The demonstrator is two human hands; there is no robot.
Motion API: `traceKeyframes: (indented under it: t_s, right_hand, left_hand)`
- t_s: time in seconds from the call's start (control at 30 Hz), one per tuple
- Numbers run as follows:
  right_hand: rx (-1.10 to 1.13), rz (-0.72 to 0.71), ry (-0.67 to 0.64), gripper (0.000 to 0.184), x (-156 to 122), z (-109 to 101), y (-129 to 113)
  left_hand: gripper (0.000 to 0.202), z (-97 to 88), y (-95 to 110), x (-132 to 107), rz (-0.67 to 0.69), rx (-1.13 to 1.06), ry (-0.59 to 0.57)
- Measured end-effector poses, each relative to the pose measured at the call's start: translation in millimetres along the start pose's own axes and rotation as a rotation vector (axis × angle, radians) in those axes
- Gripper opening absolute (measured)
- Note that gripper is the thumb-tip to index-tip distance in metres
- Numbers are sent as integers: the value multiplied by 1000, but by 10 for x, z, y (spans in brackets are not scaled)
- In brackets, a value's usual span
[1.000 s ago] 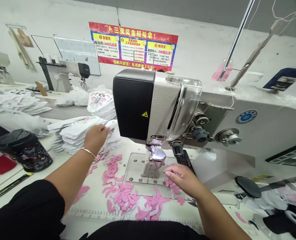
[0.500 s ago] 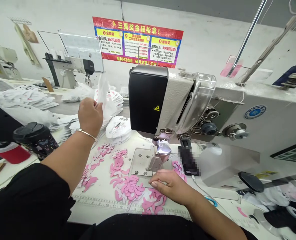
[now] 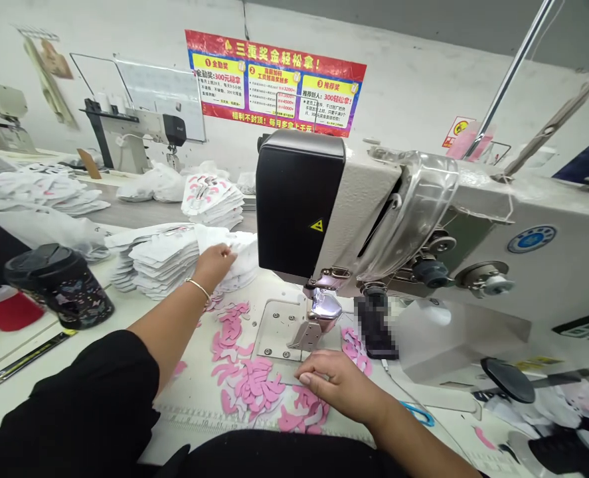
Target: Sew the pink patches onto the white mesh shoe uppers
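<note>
— Left of the sewing machine [image 3: 299, 206], how's the left hand [image 3: 215, 264] set?
— Narrow, fingertips seemingly pinching the top white cloth piece [image 3: 230, 253] at its edge; a pinch there takes just one.
— And the right hand [image 3: 341, 386]?
— Open, lying flat on the surface [image 3: 189, 392], in front of the machine, just beside the pink cutouts [image 3: 252, 388].

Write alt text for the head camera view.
A person's left hand touches a stack of white fabric pieces beside an industrial sewing machine. The right hand rests by scattered pink cut-out pieces on a white work table.
</note>
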State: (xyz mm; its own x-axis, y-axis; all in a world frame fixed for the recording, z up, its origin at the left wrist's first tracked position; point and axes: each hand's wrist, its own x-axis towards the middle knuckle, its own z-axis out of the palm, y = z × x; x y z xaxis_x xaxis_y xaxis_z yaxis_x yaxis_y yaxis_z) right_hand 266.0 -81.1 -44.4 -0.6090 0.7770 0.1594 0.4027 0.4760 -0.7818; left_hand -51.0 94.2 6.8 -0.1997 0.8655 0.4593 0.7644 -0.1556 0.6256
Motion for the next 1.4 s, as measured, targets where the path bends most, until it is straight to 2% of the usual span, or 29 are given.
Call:
traceKeyframes:
  t_s: [0.1, 0.17, 0.27, 0.33, 0.37, 0.4, 0.47, 0.53, 0.57, 0.6, 0.67, 0.7, 0.73, 0.77, 0.8, 0.87, 0.9, 0.93, 1.03, 1.13, 1.27, 1.4]
  right_hand:
    - [37, 7, 7, 21, 37, -18, -44]
    - [80, 10, 15, 28, 72, -19, -102]
    - [143, -26, 32, 68, 131, -4, -237]
    - [156, -87, 52, 93, 158, 10, -344]
    - [150, -108, 79, 97, 163, 14, -394]
    - [144, -113, 118, 91, 160, 17, -436]
    - [150, -65, 222, 60, 125, 17, -478]
    - [187, -8, 310, 33, 57, 15, -445]
    - [217, 8, 353, 27, 12, 13, -401]
    - [255, 13, 399, 25, -36, 8, -344]
    - [376, 21, 518, 23, -138, -17, -212]
    - [474, 30, 560, 23, -188, -40, -150]
    - [586, 39, 587, 23, -237, -73, -97]
    - [701, 54, 605, 23, -282, -113, -56]
    - [807, 73, 615, 23, -324, -160, -25]
    - [966, 127, 639, 28, -395, -260, 12]
    - [1016, 159, 652, 29, -422, -307, 24]
    - [1053, 193, 661, 29, -442, -349, 35]
    - [1101, 263, 679, 24, -455, -435, 74]
    - [1093, 262, 688, 15, -415, -490, 120]
    - [1115, 252, 711, 13, -348, -570, 186]
    - [1158, 263, 691, 19, -290, -645, 274]
  left_hand:
    - [23, -247, 279, -109, -15, 14, 167]
    - [23, -348, 547, -379, -11, 2, 217]
    - [25, -353, 946, -1024, 48, -185, 47]
    - [21, -302, 1137, -1446, 178, -335, -100]
    - [20, -279, 1202, -1610, 269, -417, -145]
    - [18, -264, 1248, -1734, 323, -469, -168]
    - [10, -268, 1299, -1867, 392, -522, -283]
    - [13, -318, 1309, -1886, 477, -527, -392]
    - [18, -356, 1302, -1871, 540, -512, -396]
    - [21, -398, 1286, -1844, 608, -488, -342]
    - [24, -482, 1227, -1766, 663, -396, -123]
    - [27, -515, 1185, -1718, 619, -344, -22]
    - [33, -539, 1135, -1667, 515, -307, 15]
    - [42, -549, 1080, -1619, 361, -304, -50]
    - [49, -545, 1023, -1578, 193, -358, -190]
    - [47, -494, 912, -1534, -115, -600, -556]
    - [42, -453, 866, -1533, -219, -730, -685]
    - [36, -406, 830, -1543, -291, -829, -761]
    - [22, -275, 806, -1591, -410, -966, -803]
    - [21, -204, 903, -1587, -497, -1037, -838]
    - [26, -157, 1074, -1514, -537, -1117, -850]
    - [25, -88, 1154, -1459, -565, -1125, -796]
